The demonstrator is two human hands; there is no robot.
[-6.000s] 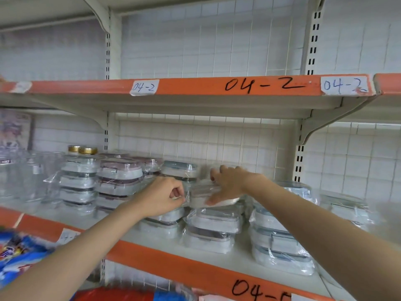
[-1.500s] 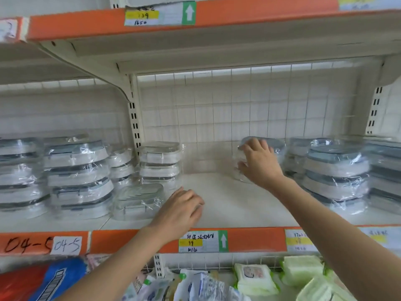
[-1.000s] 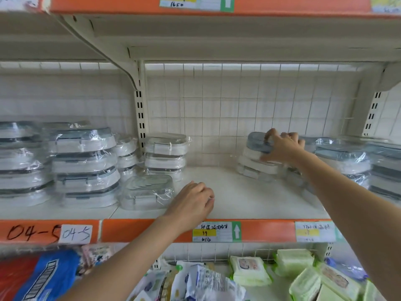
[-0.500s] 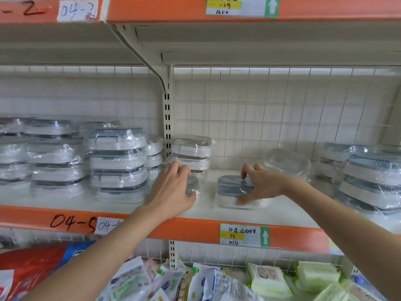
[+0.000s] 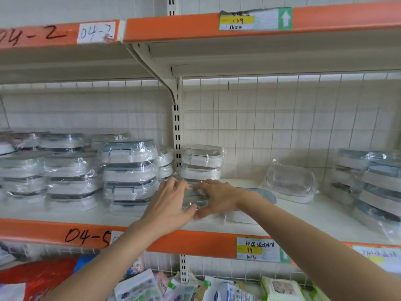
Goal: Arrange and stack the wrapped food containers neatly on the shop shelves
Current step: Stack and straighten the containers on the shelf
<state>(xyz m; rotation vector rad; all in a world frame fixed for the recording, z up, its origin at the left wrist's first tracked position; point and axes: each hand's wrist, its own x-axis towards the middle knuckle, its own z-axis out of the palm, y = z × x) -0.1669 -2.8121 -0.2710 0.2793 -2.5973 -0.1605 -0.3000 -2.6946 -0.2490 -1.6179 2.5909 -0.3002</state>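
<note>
Both hands, left [image 5: 168, 205] and right [image 5: 217, 197], gripped clear film-wrapped food container [image 5: 195, 198] on white orange-edged shelf [image 5: 303, 222]. Wrapped container stack [image 5: 130, 174] stood left; grey-lidded container [image 5: 249, 211] touched right; tilted clear container [image 5: 290, 183] far right.

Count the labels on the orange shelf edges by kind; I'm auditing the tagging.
Printed price tags with a yellow band: 3
Handwritten white stickers: 2, one partly hidden
Total: 5
</note>
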